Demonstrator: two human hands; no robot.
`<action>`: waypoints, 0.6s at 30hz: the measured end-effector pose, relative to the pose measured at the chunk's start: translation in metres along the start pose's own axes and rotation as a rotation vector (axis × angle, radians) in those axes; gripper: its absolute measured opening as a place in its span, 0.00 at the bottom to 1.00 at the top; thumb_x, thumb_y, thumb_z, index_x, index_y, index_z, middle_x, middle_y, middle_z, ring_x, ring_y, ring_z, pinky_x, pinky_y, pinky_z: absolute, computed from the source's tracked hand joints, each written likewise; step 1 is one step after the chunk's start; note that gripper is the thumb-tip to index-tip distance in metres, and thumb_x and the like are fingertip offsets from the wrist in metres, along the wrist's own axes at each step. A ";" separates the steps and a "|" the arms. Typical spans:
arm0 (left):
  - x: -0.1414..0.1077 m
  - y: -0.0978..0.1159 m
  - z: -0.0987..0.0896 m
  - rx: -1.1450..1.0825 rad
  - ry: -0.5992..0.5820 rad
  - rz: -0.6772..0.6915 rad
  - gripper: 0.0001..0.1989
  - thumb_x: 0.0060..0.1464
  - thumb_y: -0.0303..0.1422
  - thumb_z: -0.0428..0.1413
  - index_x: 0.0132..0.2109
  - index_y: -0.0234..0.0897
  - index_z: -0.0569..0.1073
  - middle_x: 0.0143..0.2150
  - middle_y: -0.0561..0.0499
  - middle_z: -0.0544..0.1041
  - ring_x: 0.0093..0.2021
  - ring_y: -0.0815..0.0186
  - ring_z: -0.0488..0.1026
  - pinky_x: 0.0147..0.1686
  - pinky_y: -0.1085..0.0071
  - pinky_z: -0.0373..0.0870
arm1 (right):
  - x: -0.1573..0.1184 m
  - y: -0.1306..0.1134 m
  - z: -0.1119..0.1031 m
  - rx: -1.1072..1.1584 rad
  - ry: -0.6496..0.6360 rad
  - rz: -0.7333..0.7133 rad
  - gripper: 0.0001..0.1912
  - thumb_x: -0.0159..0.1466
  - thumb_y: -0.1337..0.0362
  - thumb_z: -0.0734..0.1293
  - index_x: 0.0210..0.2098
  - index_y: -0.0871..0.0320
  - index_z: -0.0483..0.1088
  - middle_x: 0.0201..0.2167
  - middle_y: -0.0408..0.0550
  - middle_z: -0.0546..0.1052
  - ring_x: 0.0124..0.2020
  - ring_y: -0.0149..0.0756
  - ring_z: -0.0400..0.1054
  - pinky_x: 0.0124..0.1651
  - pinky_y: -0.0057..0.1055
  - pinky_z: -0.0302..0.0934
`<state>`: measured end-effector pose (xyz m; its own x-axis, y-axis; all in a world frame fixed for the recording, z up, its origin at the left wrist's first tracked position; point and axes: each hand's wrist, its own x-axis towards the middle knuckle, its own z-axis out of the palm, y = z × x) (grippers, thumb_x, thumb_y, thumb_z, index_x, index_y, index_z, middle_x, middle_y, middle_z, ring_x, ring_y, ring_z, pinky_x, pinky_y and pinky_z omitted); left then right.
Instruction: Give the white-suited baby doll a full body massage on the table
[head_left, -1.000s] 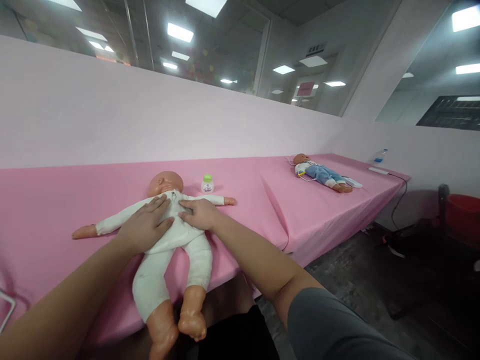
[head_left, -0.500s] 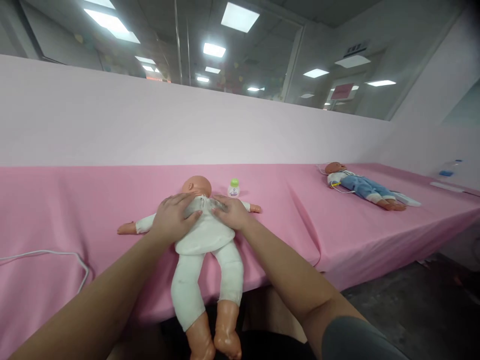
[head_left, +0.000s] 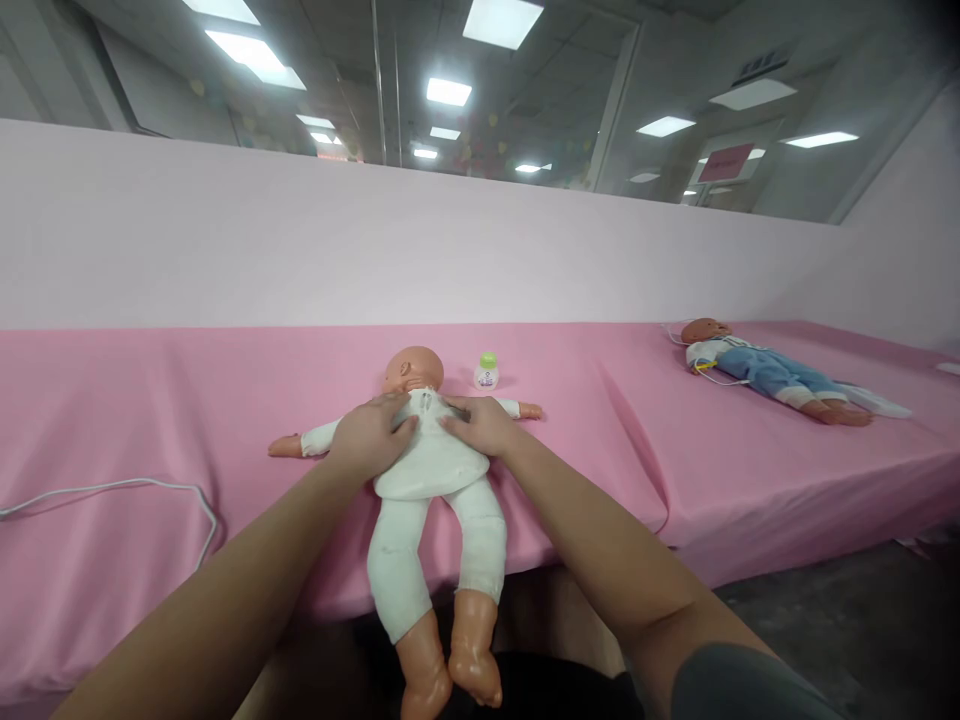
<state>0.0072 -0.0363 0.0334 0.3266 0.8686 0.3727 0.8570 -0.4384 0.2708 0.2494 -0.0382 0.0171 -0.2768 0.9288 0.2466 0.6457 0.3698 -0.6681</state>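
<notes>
A baby doll (head_left: 431,460) with a white cloth body lies on the pink-covered table (head_left: 570,440), its arms spread and its head turned to one side. Its lower legs hang past the table's front edge. My left hand (head_left: 371,435) rests on the left side of the doll's upper body, thumb apart from the fingers. On the right side of the upper body lies my right hand (head_left: 484,428), thumb also apart. Both hands are open, and their fingertips are partly hidden near the shoulders. Just beyond the doll's right-hand arm stands a small bottle (head_left: 487,376) with a green cap.
A second doll (head_left: 780,375) in blue trousers lies at the right, with thin tubing and a yellow piece beside it. A white cable (head_left: 142,482) curves over the cloth at the left. Behind the table rises a white wall (head_left: 375,240) with windows above.
The camera view has turned slightly left, so the scene sits further right. Both hands remain on the doll's upper body, with little change in pose.
</notes>
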 end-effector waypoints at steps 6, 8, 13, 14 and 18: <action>0.002 -0.001 -0.004 0.006 -0.059 -0.090 0.19 0.65 0.44 0.47 0.43 0.41 0.80 0.39 0.47 0.84 0.40 0.50 0.79 0.37 0.59 0.68 | 0.004 0.006 0.000 -0.061 0.001 -0.002 0.31 0.70 0.46 0.65 0.69 0.49 0.66 0.64 0.47 0.75 0.63 0.50 0.71 0.66 0.45 0.62; 0.004 -0.005 0.000 -0.020 -0.097 -0.072 0.19 0.65 0.44 0.46 0.38 0.42 0.79 0.35 0.48 0.83 0.37 0.52 0.78 0.35 0.61 0.65 | 0.006 0.007 0.003 -0.090 -0.051 0.031 0.31 0.71 0.45 0.64 0.69 0.48 0.67 0.61 0.48 0.77 0.61 0.51 0.72 0.63 0.46 0.64; 0.004 -0.010 0.005 -0.116 -0.086 -0.046 0.20 0.65 0.45 0.46 0.40 0.42 0.80 0.38 0.48 0.83 0.39 0.53 0.79 0.37 0.60 0.67 | 0.007 0.009 0.005 -0.080 -0.043 0.046 0.31 0.70 0.44 0.65 0.67 0.49 0.69 0.60 0.49 0.78 0.59 0.51 0.74 0.62 0.46 0.65; 0.003 -0.010 0.003 -0.132 -0.057 -0.060 0.19 0.64 0.45 0.47 0.43 0.42 0.81 0.41 0.47 0.84 0.42 0.52 0.79 0.40 0.60 0.68 | 0.007 0.010 0.005 -0.062 -0.018 0.028 0.30 0.69 0.44 0.65 0.67 0.49 0.70 0.60 0.49 0.78 0.59 0.50 0.74 0.62 0.45 0.65; -0.001 -0.009 -0.012 -0.133 0.121 -0.153 0.19 0.61 0.43 0.51 0.50 0.41 0.81 0.52 0.45 0.82 0.51 0.49 0.78 0.48 0.59 0.71 | 0.004 0.011 -0.001 -0.103 0.237 -0.017 0.21 0.69 0.51 0.66 0.57 0.52 0.78 0.56 0.49 0.80 0.61 0.47 0.72 0.66 0.43 0.62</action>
<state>-0.0057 -0.0364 0.0414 0.1400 0.8969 0.4196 0.8303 -0.3372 0.4437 0.2559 -0.0304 0.0112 -0.1214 0.8979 0.4231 0.7150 0.3747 -0.5903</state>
